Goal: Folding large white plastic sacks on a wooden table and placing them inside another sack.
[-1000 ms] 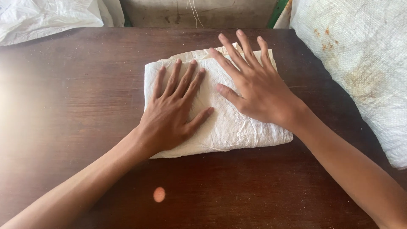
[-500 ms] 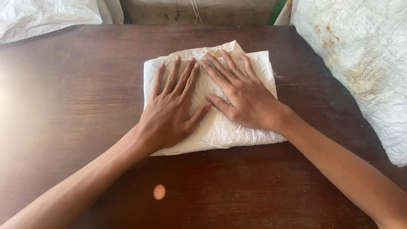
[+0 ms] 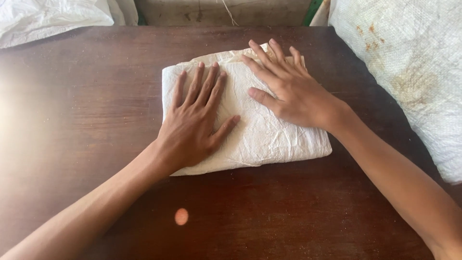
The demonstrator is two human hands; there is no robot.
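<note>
A folded white woven sack (image 3: 269,137) lies flat in the middle of a dark wooden table (image 3: 86,120). My left hand (image 3: 195,123) rests palm down on the sack's left half, fingers spread and pointing away from me. Palm down too, my right hand (image 3: 288,86) presses the sack's upper right part, its fingertips reaching the far edge. Neither hand grips anything; both lie flat on the fabric.
A large stained white woven sack (image 3: 409,72) hangs over the table's right side. Another white sack (image 3: 48,17) sits beyond the far left corner. A small spot of sunlight (image 3: 181,216) falls on the table near the front.
My right hand slid left towards the left hand, then back out to the right across the sack. My left hand stayed in place.
</note>
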